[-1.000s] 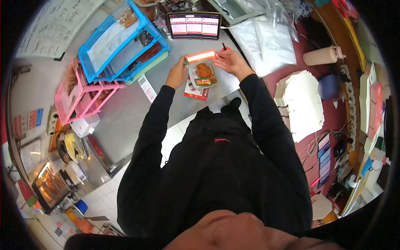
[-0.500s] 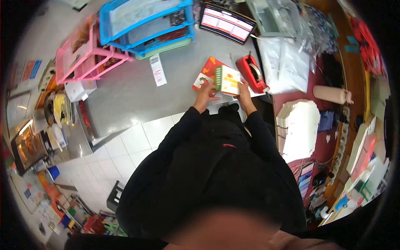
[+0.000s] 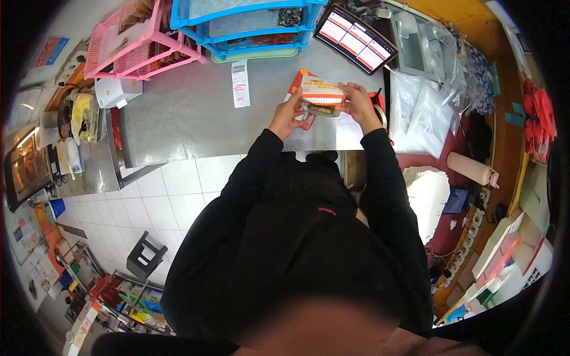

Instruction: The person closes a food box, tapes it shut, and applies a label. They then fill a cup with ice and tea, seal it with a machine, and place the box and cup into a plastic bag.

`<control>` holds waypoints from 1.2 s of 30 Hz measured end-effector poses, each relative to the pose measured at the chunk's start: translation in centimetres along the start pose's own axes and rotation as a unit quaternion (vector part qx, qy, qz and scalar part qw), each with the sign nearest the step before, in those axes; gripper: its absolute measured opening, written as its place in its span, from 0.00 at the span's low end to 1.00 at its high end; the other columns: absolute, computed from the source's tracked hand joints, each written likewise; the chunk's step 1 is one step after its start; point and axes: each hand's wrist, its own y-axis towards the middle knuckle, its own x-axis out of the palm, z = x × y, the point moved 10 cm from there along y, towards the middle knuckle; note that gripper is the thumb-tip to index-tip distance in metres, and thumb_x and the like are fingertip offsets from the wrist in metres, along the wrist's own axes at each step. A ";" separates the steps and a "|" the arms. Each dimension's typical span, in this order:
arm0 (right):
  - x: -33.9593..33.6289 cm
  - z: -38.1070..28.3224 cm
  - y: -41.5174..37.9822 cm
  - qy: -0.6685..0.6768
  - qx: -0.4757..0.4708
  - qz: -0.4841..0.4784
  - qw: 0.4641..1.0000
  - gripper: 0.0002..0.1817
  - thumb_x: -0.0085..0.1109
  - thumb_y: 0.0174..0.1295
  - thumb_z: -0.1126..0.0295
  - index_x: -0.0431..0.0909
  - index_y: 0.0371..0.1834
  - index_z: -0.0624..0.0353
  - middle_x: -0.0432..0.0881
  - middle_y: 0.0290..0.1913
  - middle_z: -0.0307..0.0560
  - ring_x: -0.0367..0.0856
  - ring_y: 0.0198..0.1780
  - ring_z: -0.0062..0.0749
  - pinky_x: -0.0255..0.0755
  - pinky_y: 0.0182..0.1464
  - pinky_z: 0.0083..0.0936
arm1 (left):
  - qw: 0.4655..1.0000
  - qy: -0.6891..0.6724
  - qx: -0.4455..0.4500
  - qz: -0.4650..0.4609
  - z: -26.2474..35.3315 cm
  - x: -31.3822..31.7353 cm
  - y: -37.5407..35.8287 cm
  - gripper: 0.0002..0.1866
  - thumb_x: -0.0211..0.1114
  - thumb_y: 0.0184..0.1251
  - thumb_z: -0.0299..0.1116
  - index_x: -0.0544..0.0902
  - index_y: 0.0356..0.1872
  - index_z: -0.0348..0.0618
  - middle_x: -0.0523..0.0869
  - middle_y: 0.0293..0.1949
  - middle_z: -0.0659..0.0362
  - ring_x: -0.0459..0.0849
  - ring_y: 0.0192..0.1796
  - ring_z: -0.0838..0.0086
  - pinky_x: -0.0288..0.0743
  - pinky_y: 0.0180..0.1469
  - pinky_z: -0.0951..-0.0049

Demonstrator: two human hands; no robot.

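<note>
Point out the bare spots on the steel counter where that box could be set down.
The widest bare patch of the counter lies between the receipt and the counter's left edge, below the pink rack. A smaller strip runs between the receipt and the left hand. It is crowded around the box, near the right hand, tablet and plastic bags.

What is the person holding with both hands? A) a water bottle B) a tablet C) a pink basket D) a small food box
D: both the left hand and the right hand grip the small food box above the steel counter.
</note>
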 end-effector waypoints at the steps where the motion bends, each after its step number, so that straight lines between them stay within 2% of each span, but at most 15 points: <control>1: -0.3 -0.9 0.0 -0.013 -0.024 0.039 0.999 0.39 0.71 0.51 0.63 0.54 0.58 0.64 0.72 0.35 0.48 0.79 0.28 0.35 0.82 0.25 0.34 | 0.999 -0.020 -0.039 0.019 -0.5 -0.4 -0.3 0.36 0.67 0.56 0.58 0.73 0.54 0.36 0.71 0.47 0.57 0.70 0.54 0.68 0.79 0.46 0.59; 4: 1.6 -2.2 0.2 -0.035 -0.020 0.016 0.999 0.40 0.72 0.50 0.65 0.53 0.60 0.62 0.72 0.35 0.49 0.80 0.29 0.36 0.84 0.27 0.36 | 0.998 -0.065 -0.008 -0.016 0.9 0.5 -1.2 0.40 0.66 0.55 0.61 0.68 0.62 0.46 0.59 0.64 0.54 0.66 0.58 0.62 0.72 0.55 0.53; 11: 4.7 -2.9 1.4 -0.115 -0.010 0.005 0.993 0.38 0.70 0.52 0.66 0.53 0.60 0.60 0.75 0.35 0.48 0.80 0.28 0.33 0.83 0.27 0.37 | 0.992 -0.110 0.003 0.063 1.3 -1.9 -2.2 0.39 0.66 0.56 0.60 0.67 0.63 0.47 0.58 0.64 0.53 0.66 0.60 0.63 0.71 0.56 0.52; 15: 0.8 -1.9 3.5 -0.291 -0.061 0.030 0.954 0.29 0.61 0.61 0.64 0.59 0.62 0.55 0.77 0.38 0.47 0.80 0.34 0.30 0.79 0.27 0.31 | 0.992 -0.106 0.043 0.055 -2.4 1.1 -0.5 0.31 0.67 0.60 0.49 0.72 0.54 0.35 0.72 0.53 0.53 0.80 0.45 0.69 0.80 0.45 0.60; 17: -1.0 0.2 6.1 -0.269 -0.205 -0.031 0.940 0.20 0.51 0.68 0.61 0.64 0.60 0.56 0.79 0.38 0.47 0.78 0.30 0.25 0.75 0.25 0.23 | 0.987 -0.090 0.107 0.078 -3.2 1.6 -0.4 0.25 0.70 0.59 0.42 0.75 0.52 0.37 0.77 0.46 0.56 0.78 0.49 0.69 0.82 0.43 0.65; 19: -0.9 2.7 3.9 -0.280 -0.119 0.001 0.953 0.20 0.41 0.72 0.59 0.64 0.62 0.55 0.78 0.40 0.44 0.77 0.31 0.23 0.73 0.25 0.20 | 0.982 -0.072 0.156 0.080 -2.9 0.8 0.0 0.21 0.70 0.59 0.41 0.79 0.46 0.36 0.76 0.47 0.55 0.77 0.51 0.69 0.81 0.44 0.67; 20: -0.6 4.2 3.3 -0.213 -0.108 -0.008 0.971 0.22 0.39 0.72 0.55 0.63 0.63 0.56 0.78 0.41 0.43 0.77 0.32 0.22 0.71 0.23 0.19 | 0.946 0.059 0.273 0.164 -0.9 -0.9 -1.1 0.19 0.71 0.58 0.38 0.79 0.43 0.33 0.76 0.49 0.53 0.80 0.48 0.70 0.80 0.42 0.70; 21: 0.0 4.9 2.3 -0.179 -0.109 -0.003 0.978 0.24 0.36 0.73 0.53 0.62 0.63 0.57 0.79 0.43 0.48 0.79 0.39 0.31 0.76 0.33 0.25 | 0.873 0.190 0.376 0.244 0.9 -1.8 -2.9 0.18 0.72 0.58 0.36 0.79 0.40 0.30 0.77 0.51 0.50 0.83 0.44 0.71 0.80 0.40 0.73; 23: -0.3 4.6 3.8 -0.454 -0.272 0.004 0.848 0.25 0.45 0.69 0.61 0.58 0.67 0.57 0.73 0.55 0.59 0.76 0.53 0.45 0.73 0.52 0.38 | 0.887 0.143 0.381 0.220 1.7 -3.0 -3.1 0.19 0.73 0.55 0.33 0.79 0.40 0.27 0.81 0.44 0.50 0.84 0.39 0.72 0.79 0.39 0.76; 24: 1.0 3.5 3.2 -0.453 -0.272 -0.006 0.849 0.25 0.45 0.69 0.61 0.58 0.67 0.57 0.73 0.55 0.59 0.76 0.53 0.45 0.73 0.52 0.38 | 0.926 0.103 0.321 0.172 1.7 -3.1 -2.7 0.18 0.74 0.54 0.32 0.80 0.40 0.28 0.83 0.41 0.52 0.84 0.38 0.73 0.79 0.38 0.77; 26: 6.5 -4.2 -3.2 -0.500 -0.467 0.005 0.730 0.42 0.63 0.52 0.63 0.54 0.71 0.53 0.59 0.66 0.65 0.60 0.67 0.57 0.60 0.65 0.49 | 0.956 0.063 0.258 0.127 1.5 -3.6 -2.0 0.18 0.75 0.53 0.31 0.80 0.40 0.29 0.84 0.38 0.53 0.84 0.36 0.74 0.79 0.38 0.77; 27: 7.6 -5.1 -3.7 -0.498 -0.464 0.002 0.733 0.42 0.63 0.52 0.63 0.54 0.71 0.53 0.59 0.66 0.65 0.60 0.67 0.57 0.60 0.65 0.49 | 0.968 0.048 0.221 0.104 1.3 -3.8 -1.1 0.19 0.75 0.52 0.30 0.80 0.43 0.31 0.84 0.37 0.55 0.84 0.37 0.75 0.79 0.39 0.77; 29: 11.6 -1.3 -2.7 -0.636 -0.358 -0.192 0.656 0.58 0.73 0.31 0.62 0.53 0.73 0.45 0.51 0.70 0.63 0.50 0.71 0.60 0.57 0.67 0.50 | 0.979 0.037 0.182 0.080 0.4 -4.0 -0.3 0.21 0.75 0.52 0.30 0.80 0.46 0.33 0.83 0.36 0.57 0.83 0.38 0.76 0.79 0.41 0.77; 35: 13.9 -1.4 -2.6 -0.669 -0.405 -0.097 0.615 0.58 0.76 0.26 0.59 0.58 0.71 0.39 0.62 0.60 0.55 0.60 0.63 0.52 0.64 0.54 0.52 | 0.968 -0.025 0.238 0.080 -1.0 -4.6 1.0 0.19 0.71 0.56 0.31 0.80 0.45 0.28 0.84 0.31 0.53 0.84 0.36 0.71 0.79 0.39 0.73; 36: 13.8 -1.4 -2.8 -0.669 -0.417 -0.076 0.610 0.58 0.76 0.25 0.58 0.59 0.70 0.40 0.64 0.59 0.54 0.62 0.61 0.51 0.65 0.51 0.51 | 0.926 0.198 0.301 0.113 0.7 -4.0 0.7 0.22 0.69 0.57 0.34 0.78 0.50 0.31 0.84 0.31 0.50 0.84 0.37 0.66 0.78 0.41 0.69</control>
